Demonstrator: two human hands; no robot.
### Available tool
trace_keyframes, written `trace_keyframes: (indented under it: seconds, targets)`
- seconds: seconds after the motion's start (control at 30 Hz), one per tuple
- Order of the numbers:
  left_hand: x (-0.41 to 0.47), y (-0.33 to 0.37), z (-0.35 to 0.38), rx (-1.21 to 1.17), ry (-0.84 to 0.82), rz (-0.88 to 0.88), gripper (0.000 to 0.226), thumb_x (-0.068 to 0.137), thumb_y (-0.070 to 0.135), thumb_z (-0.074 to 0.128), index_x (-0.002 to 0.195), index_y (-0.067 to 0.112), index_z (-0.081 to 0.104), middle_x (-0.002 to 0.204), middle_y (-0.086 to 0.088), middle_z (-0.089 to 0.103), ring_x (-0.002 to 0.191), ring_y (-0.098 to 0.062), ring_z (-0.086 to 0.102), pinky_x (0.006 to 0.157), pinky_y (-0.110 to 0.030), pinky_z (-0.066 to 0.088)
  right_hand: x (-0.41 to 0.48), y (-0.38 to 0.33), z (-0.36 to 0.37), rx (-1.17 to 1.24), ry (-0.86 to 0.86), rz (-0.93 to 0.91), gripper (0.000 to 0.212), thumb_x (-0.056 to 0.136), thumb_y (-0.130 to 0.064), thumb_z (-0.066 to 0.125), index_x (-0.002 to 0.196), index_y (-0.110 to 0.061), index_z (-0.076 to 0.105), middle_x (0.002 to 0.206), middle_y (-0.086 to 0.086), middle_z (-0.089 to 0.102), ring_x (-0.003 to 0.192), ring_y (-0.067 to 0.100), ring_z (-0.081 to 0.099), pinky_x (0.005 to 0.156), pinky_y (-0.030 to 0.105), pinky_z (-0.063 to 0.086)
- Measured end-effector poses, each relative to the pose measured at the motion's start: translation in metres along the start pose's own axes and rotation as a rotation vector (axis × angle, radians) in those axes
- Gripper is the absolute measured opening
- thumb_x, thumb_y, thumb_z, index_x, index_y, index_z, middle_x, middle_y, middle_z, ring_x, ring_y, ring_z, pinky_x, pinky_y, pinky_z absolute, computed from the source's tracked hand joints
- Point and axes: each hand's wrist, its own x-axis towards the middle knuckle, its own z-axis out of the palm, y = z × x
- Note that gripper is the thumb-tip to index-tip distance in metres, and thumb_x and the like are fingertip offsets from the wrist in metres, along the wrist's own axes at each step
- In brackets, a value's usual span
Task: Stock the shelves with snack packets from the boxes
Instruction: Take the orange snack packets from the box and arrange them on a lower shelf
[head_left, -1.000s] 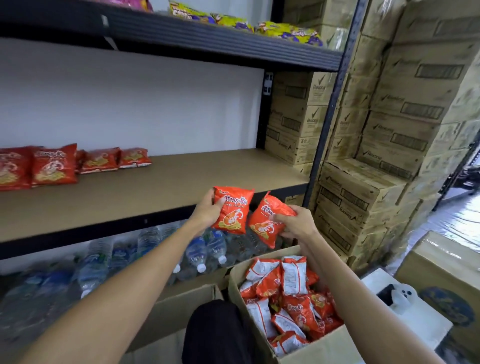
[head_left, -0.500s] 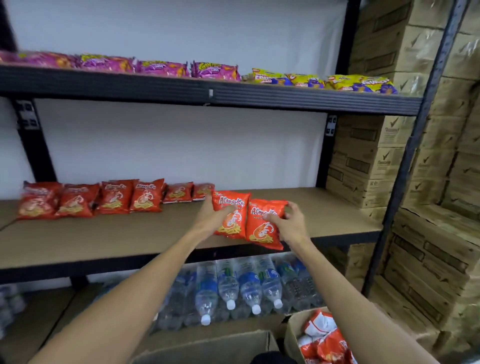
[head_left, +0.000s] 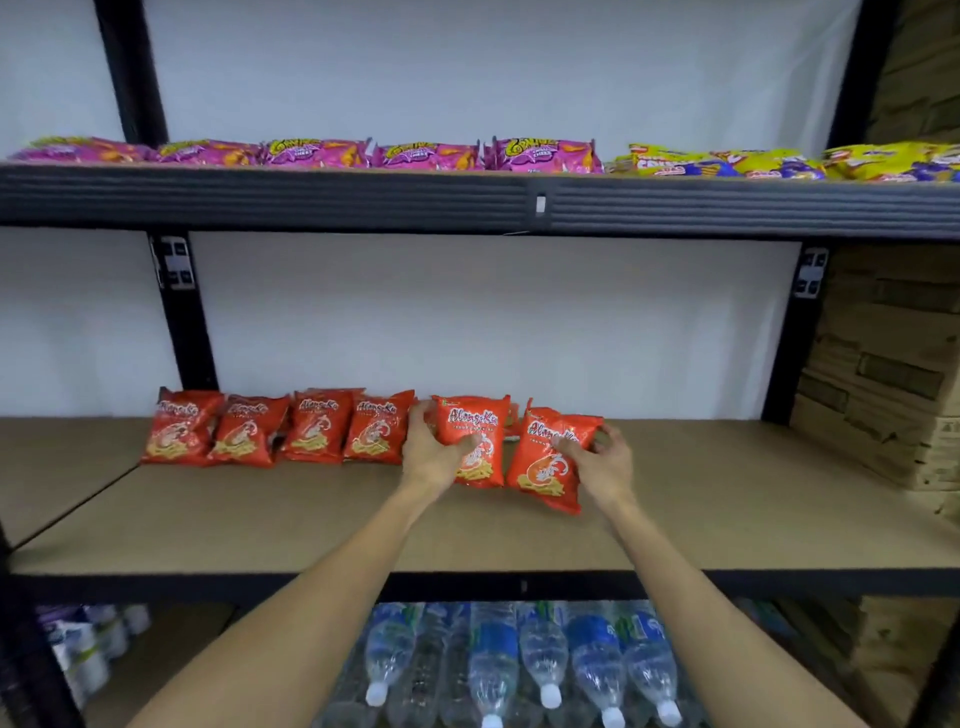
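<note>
My left hand (head_left: 434, 451) grips a red snack packet (head_left: 477, 427) upright on the brown middle shelf (head_left: 311, 525), at the right end of a row of several matching red packets (head_left: 275, 431) along the back wall. Just right of it, my right hand (head_left: 602, 465) holds a second red packet (head_left: 545, 470), tilted, its lower edge on or just above the shelf board. The two held packets almost touch. The box of packets is out of view.
The top shelf (head_left: 467, 200) carries pink packets (head_left: 311, 154) and yellow packets (head_left: 727, 163). Water bottles (head_left: 519, 670) lie under the middle shelf. Stacked cardboard boxes (head_left: 883, 374) stand at the right. Black uprights (head_left: 182, 312) frame the bay.
Both hands have carried the packets up from the box and further back over the middle shelf to the end of the red row. The camera has tilted up, and the box has left the view.
</note>
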Motion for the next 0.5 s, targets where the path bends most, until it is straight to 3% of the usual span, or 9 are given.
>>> trace_keyframes:
  seconds: [0.1,0.23,0.33,0.5]
  targets:
    - [0.026,-0.018,0.005,-0.017,0.135,-0.022,0.076,0.071,0.018,0.089,0.129,0.019,0.041,0.115,-0.005,0.065,0.107,-0.024,0.065,0.098,-0.042,0.053,0.026,0.013,0.019,0.044,0.003,0.003,0.048,0.078,-0.006,0.082,0.116,-0.014,0.053,0.110,0.008,0.071,0.082,0.015,0.070,0.065,0.028,0.057]
    - [0.058,-0.030,0.004,0.005,0.203,-0.020,0.070,0.075,0.016,0.086,0.132,0.011,0.046,0.107,0.001,0.060,0.101,-0.020,0.061,0.093,-0.030,0.049,0.061,0.029,0.042,0.022,-0.007,-0.019,0.047,0.078,-0.006,0.083,0.108,-0.022,0.051,0.103,0.008,0.071,0.080,0.015,0.070,0.073,0.038,0.060]
    - [0.081,-0.042,0.003,0.063,0.233,0.005,0.077,0.073,0.024,0.088,0.138,0.015,0.048,0.125,-0.004,0.054,0.111,-0.022,0.059,0.101,-0.035,0.049,0.083,0.038,0.058,-0.023,-0.021,-0.043,0.052,0.076,-0.010,0.085,0.114,-0.020,0.052,0.100,0.010,0.073,0.084,0.024,0.073,0.080,0.048,0.061]
    - [0.097,-0.059,0.009,0.171,0.244,0.002,0.077,0.080,0.025,0.082,0.147,0.019,0.045,0.146,-0.016,0.034,0.134,-0.033,0.041,0.117,-0.043,0.033,0.105,0.049,0.073,-0.085,-0.022,-0.051,0.061,0.076,-0.019,0.086,0.128,-0.020,0.052,0.102,0.010,0.072,0.081,0.024,0.074,0.078,0.047,0.062]
